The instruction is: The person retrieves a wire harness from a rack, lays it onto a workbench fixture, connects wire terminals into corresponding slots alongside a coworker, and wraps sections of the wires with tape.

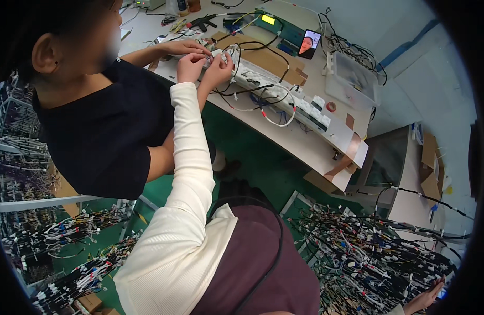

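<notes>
My left hand (190, 67), in a long cream sleeve, reaches over the bench with its fingertips pinched together. What they hold is too small to make out. Close by are white connectors (216, 53) at the end of a long white test strip (273, 89), with black cables looping over it. A co-worker in a dark top has one hand (188, 48) beyond mine and the other hand (219, 71) just right of it, both at the same connectors. Far off at the lower right, my right hand (425, 299) is closed around a flat thing with a bluish glow (442, 291), partly cut off.
On the bench (305, 152) are a lit phone (309, 43), a green device with a yellow display (268, 20), a clear plastic bin (352, 79) and red tape (331, 106). Dense wire harnesses (368, 247) hang at lower right, and more harnesses (68, 231) at left. The co-worker stands close on my left.
</notes>
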### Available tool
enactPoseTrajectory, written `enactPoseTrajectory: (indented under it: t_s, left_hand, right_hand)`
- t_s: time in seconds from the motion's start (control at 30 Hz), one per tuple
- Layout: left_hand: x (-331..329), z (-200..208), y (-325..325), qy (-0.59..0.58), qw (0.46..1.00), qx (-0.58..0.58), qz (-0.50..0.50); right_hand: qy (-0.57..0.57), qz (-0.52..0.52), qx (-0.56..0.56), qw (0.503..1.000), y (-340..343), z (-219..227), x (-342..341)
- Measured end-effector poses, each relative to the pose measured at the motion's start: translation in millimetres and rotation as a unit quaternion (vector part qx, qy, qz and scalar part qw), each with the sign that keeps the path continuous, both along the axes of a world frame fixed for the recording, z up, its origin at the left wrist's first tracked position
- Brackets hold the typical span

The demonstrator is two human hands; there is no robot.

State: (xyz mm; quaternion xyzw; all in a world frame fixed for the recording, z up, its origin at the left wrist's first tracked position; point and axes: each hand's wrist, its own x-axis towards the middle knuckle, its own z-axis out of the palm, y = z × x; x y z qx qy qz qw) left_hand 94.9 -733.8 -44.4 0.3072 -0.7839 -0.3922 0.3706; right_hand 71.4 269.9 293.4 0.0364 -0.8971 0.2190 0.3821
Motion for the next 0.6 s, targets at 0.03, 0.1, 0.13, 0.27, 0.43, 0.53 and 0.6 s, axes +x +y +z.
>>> enactPoseTrajectory:
  t_s: [0.03,0.1,0.13,0.27,0.43,0.53,0.6]
  left_hand:
    - [2.3,-3.2,-9.4,0.015,1.0,0.021,-0.002]
    - [4.9,0.8,-7.9,0.008,1.0,0.004,-0.009]
    - [5.8,2.1,-6.8,-0.001,1.0,-0.013,-0.018]
    - [-11.8,9.7,8.4,0.014,1.0,0.001,-0.026]
    - [-28.5,-1.1,-8.0,0.014,0.999,-0.021,0.023]
    - [-26.3,-5.2,-26.6,0.045,0.994,0.094,-0.016]
    - [-28.6,-2.4,-25.6,0.056,0.995,0.076,-0.033]
  right_hand:
    - [0.021,0.053,-0.093,0.994,25.9,-5.0,-11.1]
    - [0.023,0.06,-0.124,0.99,27.8,-7.9,-16.3]
    - [0.024,0.066,-0.154,0.986,26.6,-7.8,-18.1]
    - [0.021,0.061,-0.149,0.987,18.7,-6.1,-8.2]
    - [0.014,-0.115,0.086,0.99,0.2,0.8,7.0]
    - [0.105,-0.105,0.32,0.936,-81.0,-27.5,-4.0]
    - [0.169,-0.207,0.421,0.867,-165.8,-37.8,7.5]
